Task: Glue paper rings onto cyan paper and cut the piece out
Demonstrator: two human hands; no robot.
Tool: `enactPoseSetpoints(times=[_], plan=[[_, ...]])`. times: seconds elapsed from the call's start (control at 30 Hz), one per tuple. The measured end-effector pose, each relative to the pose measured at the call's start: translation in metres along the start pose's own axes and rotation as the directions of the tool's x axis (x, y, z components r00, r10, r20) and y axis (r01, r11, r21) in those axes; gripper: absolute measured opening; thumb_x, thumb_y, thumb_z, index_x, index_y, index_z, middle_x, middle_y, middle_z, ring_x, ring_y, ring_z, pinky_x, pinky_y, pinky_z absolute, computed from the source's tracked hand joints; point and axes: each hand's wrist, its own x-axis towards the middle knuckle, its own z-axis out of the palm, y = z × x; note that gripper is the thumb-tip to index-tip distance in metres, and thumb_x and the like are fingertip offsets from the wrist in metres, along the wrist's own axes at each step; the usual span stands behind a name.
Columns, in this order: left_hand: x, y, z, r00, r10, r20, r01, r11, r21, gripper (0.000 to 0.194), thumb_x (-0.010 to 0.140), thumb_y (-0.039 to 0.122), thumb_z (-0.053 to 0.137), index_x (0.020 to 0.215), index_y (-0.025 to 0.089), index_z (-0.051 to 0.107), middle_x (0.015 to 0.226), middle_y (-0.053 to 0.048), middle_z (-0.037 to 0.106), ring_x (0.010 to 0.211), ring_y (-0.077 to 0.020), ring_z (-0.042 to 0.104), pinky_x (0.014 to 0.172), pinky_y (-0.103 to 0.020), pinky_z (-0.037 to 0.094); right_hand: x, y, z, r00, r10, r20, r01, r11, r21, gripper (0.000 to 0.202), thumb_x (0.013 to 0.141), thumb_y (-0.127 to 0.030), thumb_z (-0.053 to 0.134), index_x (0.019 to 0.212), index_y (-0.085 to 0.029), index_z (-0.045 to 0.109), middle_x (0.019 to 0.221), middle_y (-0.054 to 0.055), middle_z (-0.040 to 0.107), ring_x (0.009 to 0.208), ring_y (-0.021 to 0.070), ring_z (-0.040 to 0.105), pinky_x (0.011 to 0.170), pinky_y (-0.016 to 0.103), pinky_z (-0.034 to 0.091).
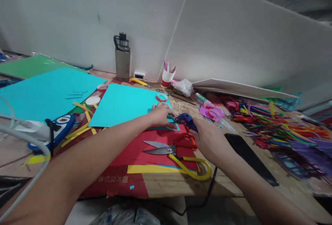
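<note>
My right hand [201,133] is wrapped round a dark blue tool with a nozzle [186,118], which looks like a glue gun. Its tip points left, close to the fingers of my left hand [163,115]. That left hand rests over the right edge of a turquoise sheet [124,105], fingers curled around something too small to make out. A red and white paper ring [162,97] lies on the sheet just beyond it. Below both hands, scissors with red and yellow handles [168,149] lie spread on a red sheet [129,142].
A bottle [122,59], a paper cup with pens [167,77] and a yellow cutter [139,82] stand or lie at the back. On the right are a black phone-like slab [250,157] and many coloured pipe cleaners [282,121]. A power strip [57,131] sits left.
</note>
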Motion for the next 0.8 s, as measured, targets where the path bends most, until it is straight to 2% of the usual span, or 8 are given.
enactPoseSetpoints(times=[0.13, 0.33, 0.6, 0.7, 0.8], plan=[[-0.001, 0.001, -0.001, 1.0, 0.01, -0.006, -0.01, 1.0, 0.006, 0.063, 0.062, 0.074, 0.063, 0.111, 0.034, 0.067, 0.119, -0.005, 0.057, 0.117, -0.0343, 0.042, 0.092, -0.047, 0.037, 0.003, -0.004, 0.0, 1.0, 0.012, 0.013, -0.012, 1.0, 0.0, 0.018, 0.086, -0.01, 0.047, 0.102, -0.016, 0.055, 0.1, 0.013, 0.066, 0.092, 0.0247, 0.061, 0.075, 0.033, 0.042], [-0.003, 0.002, -0.004, 1.0, -0.003, -0.01, 0.003, 1.0, 0.002, 0.069, 0.062, 0.07, 0.066, 0.118, 0.031, 0.061, 0.122, -0.006, 0.057, 0.119, -0.0343, 0.042, 0.092, -0.044, 0.038, 0.011, -0.001, 0.007, 1.0, -0.01, -0.029, 0.01, 1.0, 0.014, 0.019, 0.088, -0.012, 0.046, 0.105, -0.016, 0.055, 0.101, 0.011, 0.066, 0.093, 0.024, 0.061, 0.075, 0.031, 0.042], [-0.002, 0.002, -0.003, 1.0, -0.022, -0.022, 0.022, 1.0, -0.002, 0.078, 0.058, 0.071, 0.068, 0.123, 0.031, 0.056, 0.13, -0.006, 0.054, 0.124, -0.0333, 0.039, 0.095, -0.043, 0.037, 0.003, 0.002, 0.003, 1.0, 0.021, 0.003, -0.022, 0.999, 0.048, 0.018, 0.088, -0.013, 0.047, 0.103, -0.015, 0.056, 0.101, 0.013, 0.066, 0.093, 0.0258, 0.061, 0.075, 0.034, 0.043], [-0.002, 0.002, -0.003, 0.998, -0.027, -0.062, 0.029, 0.999, 0.037, 0.081, 0.054, 0.075, 0.068, 0.121, 0.03, 0.059, 0.131, -0.007, 0.052, 0.123, -0.0344, 0.04, 0.094, -0.045, 0.037, 0.001, 0.003, 0.003, 1.0, 0.016, -0.007, -0.016, 0.998, 0.055, 0.019, 0.088, -0.012, 0.047, 0.104, -0.015, 0.056, 0.103, 0.013, 0.066, 0.093, 0.0257, 0.061, 0.077, 0.034, 0.043], [-0.003, 0.003, -0.004, 0.997, -0.025, -0.072, 0.03, 0.998, 0.06, 0.076, 0.053, 0.077, 0.067, 0.112, 0.029, 0.064, 0.125, -0.006, 0.056, 0.12, -0.0344, 0.042, 0.093, -0.045, 0.038, 0.002, 0.003, 0.005, 1.0, 0.002, -0.028, 0.0, 0.998, 0.058, 0.02, 0.088, -0.013, 0.047, 0.106, -0.015, 0.056, 0.103, 0.012, 0.066, 0.094, 0.0255, 0.061, 0.078, 0.034, 0.043]])
